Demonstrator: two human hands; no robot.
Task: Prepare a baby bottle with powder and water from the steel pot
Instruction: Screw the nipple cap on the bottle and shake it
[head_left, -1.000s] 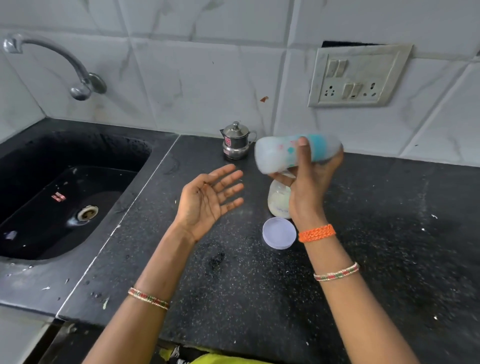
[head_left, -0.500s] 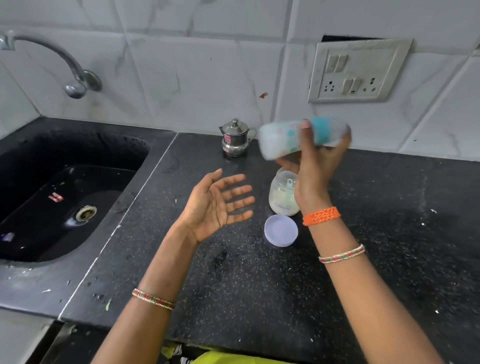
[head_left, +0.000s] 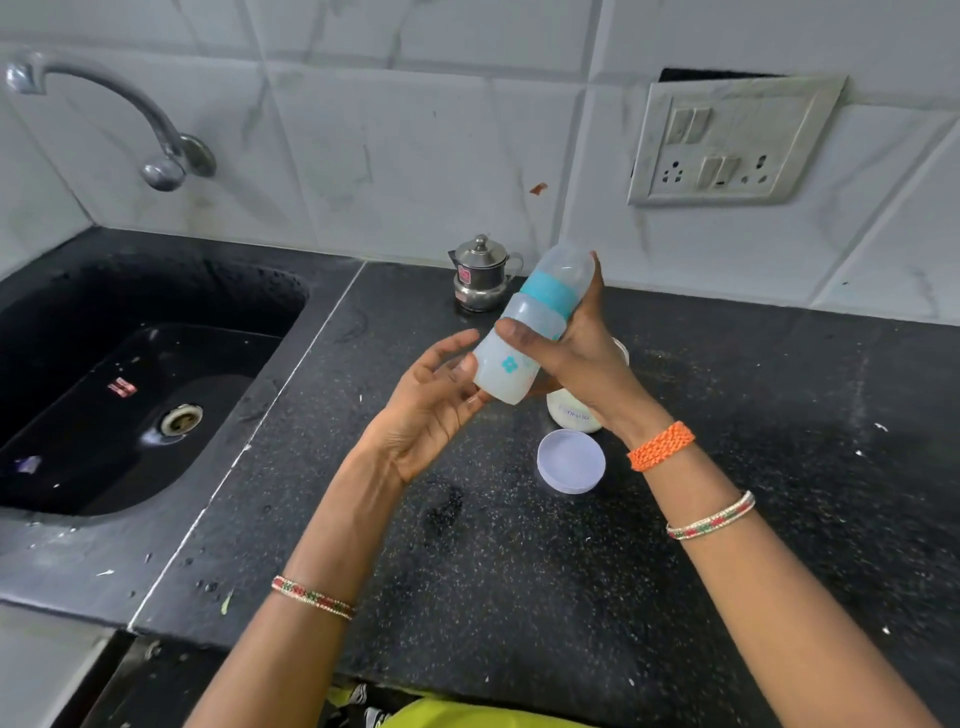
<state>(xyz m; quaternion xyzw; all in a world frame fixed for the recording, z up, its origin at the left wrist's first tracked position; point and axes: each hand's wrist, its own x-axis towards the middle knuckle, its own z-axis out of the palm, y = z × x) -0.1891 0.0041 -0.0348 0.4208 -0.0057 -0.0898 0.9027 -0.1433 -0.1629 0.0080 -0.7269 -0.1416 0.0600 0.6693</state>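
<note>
Gripping the baby bottle (head_left: 530, 338) around its middle, the right hand (head_left: 576, 353) holds it tilted above the worktop (head_left: 727, 519), capped end toward the back wall. Left hand (head_left: 431, 410): open, palm up, fingers spread, fingertips touching the bottle's base. Steel pot (head_left: 480, 275): lidded, upright at the worktop's back edge, behind the bottle. Powder jar (head_left: 574, 410): open, mostly hidden by the right hand. Its lid (head_left: 571, 461) lies flat just in front.
</note>
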